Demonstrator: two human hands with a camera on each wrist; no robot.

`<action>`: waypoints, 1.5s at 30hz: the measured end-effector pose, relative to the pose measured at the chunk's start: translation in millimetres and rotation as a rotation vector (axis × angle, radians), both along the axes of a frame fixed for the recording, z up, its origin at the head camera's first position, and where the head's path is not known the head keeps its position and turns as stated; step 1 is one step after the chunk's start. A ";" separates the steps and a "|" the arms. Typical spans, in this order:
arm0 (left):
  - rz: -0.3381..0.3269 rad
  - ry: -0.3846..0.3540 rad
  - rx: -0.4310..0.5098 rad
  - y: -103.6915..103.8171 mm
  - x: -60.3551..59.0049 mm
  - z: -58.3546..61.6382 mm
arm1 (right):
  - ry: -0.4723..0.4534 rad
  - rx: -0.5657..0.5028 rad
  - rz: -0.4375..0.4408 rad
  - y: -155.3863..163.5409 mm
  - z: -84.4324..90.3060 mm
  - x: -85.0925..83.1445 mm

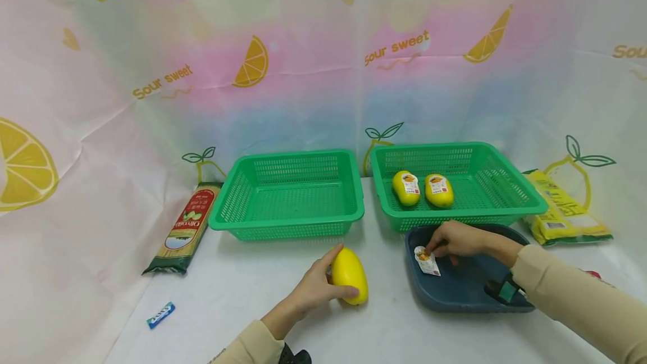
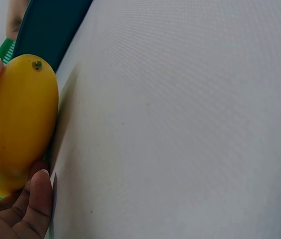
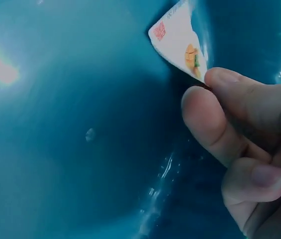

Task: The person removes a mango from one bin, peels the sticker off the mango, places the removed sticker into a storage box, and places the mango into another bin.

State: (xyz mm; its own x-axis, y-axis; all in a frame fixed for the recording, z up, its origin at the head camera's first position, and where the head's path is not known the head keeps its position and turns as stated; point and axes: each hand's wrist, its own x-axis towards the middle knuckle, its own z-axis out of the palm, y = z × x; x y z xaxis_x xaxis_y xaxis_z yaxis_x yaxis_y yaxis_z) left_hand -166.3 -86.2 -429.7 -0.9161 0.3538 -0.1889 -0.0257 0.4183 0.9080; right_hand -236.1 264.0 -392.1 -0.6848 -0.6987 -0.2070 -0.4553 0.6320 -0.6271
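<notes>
My left hand (image 1: 314, 288) grips a plain yellow mango (image 1: 350, 276) at the table's front middle, thumb on one side and fingers on the other. In the left wrist view the mango (image 2: 21, 124) shows its small green stem end and bears no label on the side in sight. Inside the dark blue basin (image 1: 467, 299), my right hand (image 1: 457, 239) pinches the edge of a white label (image 1: 428, 263) between thumb and forefinger. A fruit picture and a red square print show on the label (image 3: 175, 37) in the right wrist view.
Behind the basin, a green basket (image 1: 485, 184) holds two labelled mangoes (image 1: 406, 188). Another green basket (image 1: 298, 198) stands to its left. An Oliveira-like red and green packet (image 1: 189, 223), a small blue packet (image 1: 161, 315) and a yellow bag (image 1: 563, 209) lie at the sides.
</notes>
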 end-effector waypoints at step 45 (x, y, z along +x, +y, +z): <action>0.003 0.003 -0.002 0.8 1.3 -1.2 | 0.208 0.288 -0.092 -17.7 -11.9 10.1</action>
State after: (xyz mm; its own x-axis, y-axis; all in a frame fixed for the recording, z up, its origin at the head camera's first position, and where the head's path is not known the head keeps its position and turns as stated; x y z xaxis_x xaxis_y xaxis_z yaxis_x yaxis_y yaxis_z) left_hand -165.0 -85.4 -431.0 -0.9176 0.3510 -0.1866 -0.0237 0.4204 0.9070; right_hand -226.0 246.3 -403.9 -0.7903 -0.5652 -0.2364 -0.4871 0.8137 -0.3173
